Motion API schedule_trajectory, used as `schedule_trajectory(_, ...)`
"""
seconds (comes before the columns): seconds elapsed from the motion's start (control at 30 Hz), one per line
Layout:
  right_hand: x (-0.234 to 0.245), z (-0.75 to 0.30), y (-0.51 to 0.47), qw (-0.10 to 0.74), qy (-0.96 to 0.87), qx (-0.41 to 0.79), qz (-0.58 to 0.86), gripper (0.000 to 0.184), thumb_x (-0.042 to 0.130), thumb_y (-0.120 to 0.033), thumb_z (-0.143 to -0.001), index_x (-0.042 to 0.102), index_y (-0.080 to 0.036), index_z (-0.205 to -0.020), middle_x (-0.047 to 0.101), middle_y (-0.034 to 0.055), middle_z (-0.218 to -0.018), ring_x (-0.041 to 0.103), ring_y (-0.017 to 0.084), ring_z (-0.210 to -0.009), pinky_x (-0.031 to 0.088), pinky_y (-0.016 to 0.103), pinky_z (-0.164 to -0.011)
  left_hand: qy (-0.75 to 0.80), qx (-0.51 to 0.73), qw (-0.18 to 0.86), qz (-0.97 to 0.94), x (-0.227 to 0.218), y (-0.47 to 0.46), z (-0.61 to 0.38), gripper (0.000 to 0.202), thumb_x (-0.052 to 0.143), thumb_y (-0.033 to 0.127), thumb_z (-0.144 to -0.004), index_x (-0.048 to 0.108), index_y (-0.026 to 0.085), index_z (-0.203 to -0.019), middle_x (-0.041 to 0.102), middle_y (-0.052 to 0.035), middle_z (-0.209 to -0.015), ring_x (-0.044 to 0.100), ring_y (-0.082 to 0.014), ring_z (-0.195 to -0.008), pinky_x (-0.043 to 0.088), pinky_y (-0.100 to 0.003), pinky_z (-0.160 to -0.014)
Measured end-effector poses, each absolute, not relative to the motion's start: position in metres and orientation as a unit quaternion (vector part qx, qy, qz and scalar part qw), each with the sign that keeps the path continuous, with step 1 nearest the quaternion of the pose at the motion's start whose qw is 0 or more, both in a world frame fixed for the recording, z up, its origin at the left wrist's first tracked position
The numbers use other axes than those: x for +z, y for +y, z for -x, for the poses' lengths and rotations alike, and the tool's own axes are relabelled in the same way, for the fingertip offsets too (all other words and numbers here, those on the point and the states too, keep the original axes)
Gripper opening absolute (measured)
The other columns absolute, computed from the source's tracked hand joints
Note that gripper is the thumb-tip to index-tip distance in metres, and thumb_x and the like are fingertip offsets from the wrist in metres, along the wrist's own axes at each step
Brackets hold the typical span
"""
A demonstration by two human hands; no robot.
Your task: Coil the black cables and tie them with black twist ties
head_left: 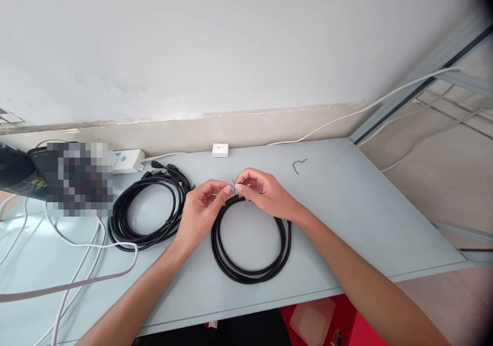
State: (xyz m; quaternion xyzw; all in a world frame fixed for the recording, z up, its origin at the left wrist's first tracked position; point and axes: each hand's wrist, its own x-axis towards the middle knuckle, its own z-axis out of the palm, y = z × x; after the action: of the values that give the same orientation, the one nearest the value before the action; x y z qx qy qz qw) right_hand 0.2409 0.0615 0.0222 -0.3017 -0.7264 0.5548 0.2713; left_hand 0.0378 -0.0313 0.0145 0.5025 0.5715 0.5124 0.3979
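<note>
On the table a coiled black cable [250, 278] lies in front of me. At the far side of its ring, my left hand [200, 210] and my right hand [269, 194] meet, each with thumb and forefinger pinched. Between the fingertips shows a thin dark twist tie [234, 188], at the top of the coil. Its wrap around the cable is partly hidden by my fingers. Just left of my left hand rests a thicker bundle of coiled black cables [120, 223], with plugs at its back. Another twist tie [296, 169] lies loose, bent, to the right of my hands.
A small white box [220, 150] and a white power strip [129, 161] sit along the wall. White cords [73, 283] cross the left of the grey table [370, 207], near a blurred-out dark object [79, 179]. A metal frame [385, 104] borders the right; something red [342, 315] is below the front edge.
</note>
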Motion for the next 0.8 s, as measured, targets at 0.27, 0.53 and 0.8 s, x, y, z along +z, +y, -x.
schedule_trajectory(0.27, 0.025, -0.247, 0.067, 0.274, -0.749, 0.499, 0.339, 0.021, 0.069, -0.045, -0.106, 0.069, -0.025, -0.101, 0.078, 0.0035, -0.1, 0.07, 0.022, -0.092, 0.055, 0.039, -0.087, 0.632, 0.311, 0.142, -0.696, -0.011, -0.034, -0.033, 0.024, 0.074, 0.037, -0.1, 0.07, 0.023, -0.119, 0.072, -0.0115, -0.12, 0.071, -0.0336, -0.113, 0.06, -0.051, -0.098)
schedule_trajectory(0.53, 0.024, -0.244, 0.062, 0.224, -0.78, 0.481, 0.332, 0.017, 0.065, -0.04, -0.109, 0.068, -0.026, -0.101, 0.083, 0.0028, -0.103, 0.071, 0.022, -0.101, 0.048, 0.034, -0.078, 0.67, 0.227, 0.161, -0.689, -0.004, -0.033, -0.028, 0.011, 0.054, 0.031, -0.113, 0.062, 0.024, -0.114, 0.077, -0.0057, -0.105, 0.075, -0.0275, -0.089, 0.05, -0.038, -0.069)
schedule_trajectory(0.8, 0.029, -0.245, 0.059, 0.164, -0.787, 0.49, 0.336, 0.015, 0.063, -0.04, -0.108, 0.068, -0.026, -0.103, 0.083, 0.0006, -0.099, 0.069, 0.018, -0.086, 0.047, 0.032, -0.071, 0.668, 0.212, 0.19, -0.687, 0.008, -0.035, -0.03, 0.015, 0.064, 0.028, -0.106, 0.07, 0.024, -0.119, 0.078, -0.0067, -0.114, 0.076, -0.0275, -0.097, 0.052, -0.037, -0.078)
